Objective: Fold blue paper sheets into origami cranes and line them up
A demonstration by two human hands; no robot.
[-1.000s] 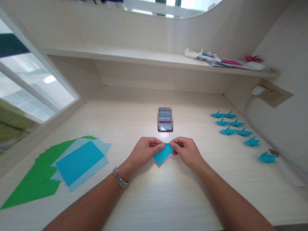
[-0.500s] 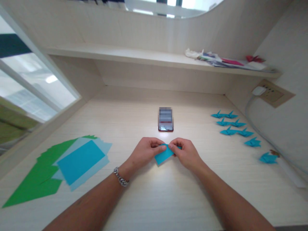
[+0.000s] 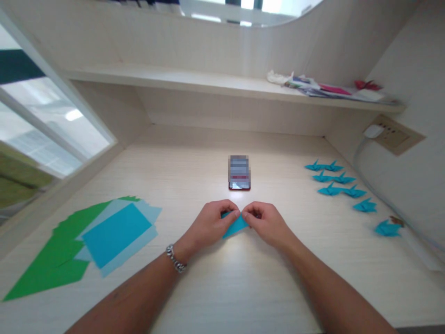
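A small piece of blue origami paper (image 3: 236, 227) is held between my hands, just above or on the desk in the middle. My left hand (image 3: 214, 221) pinches its left and upper part between thumb and fingers. On the other side, my right hand (image 3: 266, 222) grips the upper right corner, its thumb close to the left thumb. Fingers cover much of the paper, so its exact folds are hidden. Behind the hands lies a phone (image 3: 239, 172), its screen blurred.
Blue sheets (image 3: 117, 235) lie over green sheets (image 3: 66, 253) at left. Several folded blue paper cranes (image 3: 331, 189) stand in rows at right. Beyond them a white cable (image 3: 368, 178) runs from a wall socket (image 3: 395, 134). A shelf (image 3: 208, 86) with papers crosses the back.
The blue paper has shifted and turned slightly in my fingers, and less of it shows at the right. Both thumbs have come a little closer together.
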